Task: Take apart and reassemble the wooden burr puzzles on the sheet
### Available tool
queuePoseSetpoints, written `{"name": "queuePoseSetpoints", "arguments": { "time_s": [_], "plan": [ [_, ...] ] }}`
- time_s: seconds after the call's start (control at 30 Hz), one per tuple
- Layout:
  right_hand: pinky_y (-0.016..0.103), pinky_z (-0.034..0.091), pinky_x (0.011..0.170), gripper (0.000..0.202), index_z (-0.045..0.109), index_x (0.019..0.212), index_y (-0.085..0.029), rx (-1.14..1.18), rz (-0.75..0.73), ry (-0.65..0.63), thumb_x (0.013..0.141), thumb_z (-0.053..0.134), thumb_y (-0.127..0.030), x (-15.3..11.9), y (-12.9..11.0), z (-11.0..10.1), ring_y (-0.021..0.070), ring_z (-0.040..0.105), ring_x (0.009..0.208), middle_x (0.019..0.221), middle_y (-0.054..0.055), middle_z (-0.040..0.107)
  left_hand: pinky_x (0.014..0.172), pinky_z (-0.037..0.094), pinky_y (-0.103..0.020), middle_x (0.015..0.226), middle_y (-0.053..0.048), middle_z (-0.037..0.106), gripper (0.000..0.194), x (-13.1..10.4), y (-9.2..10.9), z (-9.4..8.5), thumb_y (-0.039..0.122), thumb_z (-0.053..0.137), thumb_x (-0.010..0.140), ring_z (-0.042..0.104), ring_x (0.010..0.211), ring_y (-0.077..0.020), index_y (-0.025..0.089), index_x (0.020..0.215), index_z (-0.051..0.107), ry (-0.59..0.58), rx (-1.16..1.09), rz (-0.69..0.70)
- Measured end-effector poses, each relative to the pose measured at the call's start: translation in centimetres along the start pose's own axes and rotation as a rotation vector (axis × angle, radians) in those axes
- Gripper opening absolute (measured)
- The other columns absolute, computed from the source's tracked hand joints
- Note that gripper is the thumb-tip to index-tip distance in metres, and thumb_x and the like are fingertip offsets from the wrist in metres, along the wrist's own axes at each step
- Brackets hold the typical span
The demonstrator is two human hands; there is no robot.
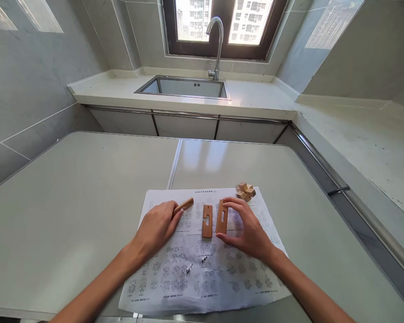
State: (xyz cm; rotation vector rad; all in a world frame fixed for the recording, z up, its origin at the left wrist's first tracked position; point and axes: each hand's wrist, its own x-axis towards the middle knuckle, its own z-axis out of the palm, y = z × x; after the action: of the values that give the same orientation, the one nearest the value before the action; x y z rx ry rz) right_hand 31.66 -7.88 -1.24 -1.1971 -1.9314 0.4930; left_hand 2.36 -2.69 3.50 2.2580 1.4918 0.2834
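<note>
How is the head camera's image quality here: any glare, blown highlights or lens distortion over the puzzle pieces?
Head view: daylight from the window is blown out and throws pale reflections on the table; wide-angle bending curves the table edges; the wooden pieces at the left hand and right hand stay sharp; the instruction sheet print is too small to read.

Slotted flat pieces: orange-brown wood. Rod: the same brown. Knot puzzle: pale tan. Sheet: white, rows of small black line diagrams. Surface: pale grey-green. Wall tiles: grey. Window frame: dark brown.
</note>
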Motion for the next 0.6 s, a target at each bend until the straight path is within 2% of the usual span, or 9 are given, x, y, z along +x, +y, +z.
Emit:
{"name": "queuePoseSetpoints", "arguments": {
  "time_s": [0.13,0.27,0.37,0.47,0.6],
  "plan": [
    [0.061,0.050,0.112,0.068,0.049,0.140,-0.027,0.039,-0.026,0.099,0.084,0.086,-0.042,0.1,-0.3,-0.1,0.0366,0.054,0.136,0.144,0.017,0.053,0.063,0.037,-0.030,0.077,0.000,0.062,0.036,0.4,1.3,0.0,0.051,0.039,0.108,0.053,0.064,-0.0177,0.021,0.102,0.058,-0.098,-0.348,-0.016],
    [0.061,0.050,0.111,0.069,0.050,0.140,-0.027,0.104,-0.036,0.172,0.084,0.086,-0.046,0.1,-1.0,-0.1,0.0367,0.056,0.135,0.142,0.017,0.056,0.060,0.033,-0.026,0.071,0.004,0.047,0.045,1.1,2.6,0.6,0.061,0.043,0.105,0.040,0.063,-0.0127,0.020,0.086,0.051,-0.294,-0.791,0.001],
    [0.060,0.050,0.112,0.070,0.051,0.139,-0.027,0.145,-0.048,0.183,0.083,0.086,-0.049,0.0,-1.2,0.2,0.0368,0.056,0.136,0.143,0.017,0.057,0.054,0.025,-0.025,0.070,0.006,0.040,0.049,1.8,3.0,1.6,0.066,0.049,0.101,0.030,0.058,-0.0101,0.021,0.083,0.043,-0.464,-1.039,-0.036],
    [0.059,0.050,0.113,0.071,0.051,0.139,-0.027,0.181,-0.033,0.177,0.081,0.088,-0.047,-0.2,-1.1,0.5,0.0366,0.056,0.137,0.145,0.016,0.057,0.052,0.019,-0.024,0.071,0.007,0.035,0.049,2.6,2.6,2.6,0.065,0.056,0.099,0.023,0.057,-0.0085,0.021,0.084,0.039,-0.562,-1.216,-0.058],
    [0.059,0.050,0.113,0.074,0.051,0.140,-0.028,0.272,0.003,0.169,0.080,0.090,-0.048,-0.4,-0.8,0.6,0.0368,0.054,0.140,0.147,0.016,0.056,0.052,0.018,-0.024,0.070,0.008,0.027,0.046,3.2,1.8,3.1,0.059,0.060,0.100,0.020,0.056,-0.0077,0.021,0.084,0.041,-0.614,-1.328,-0.070]
  ]
}}
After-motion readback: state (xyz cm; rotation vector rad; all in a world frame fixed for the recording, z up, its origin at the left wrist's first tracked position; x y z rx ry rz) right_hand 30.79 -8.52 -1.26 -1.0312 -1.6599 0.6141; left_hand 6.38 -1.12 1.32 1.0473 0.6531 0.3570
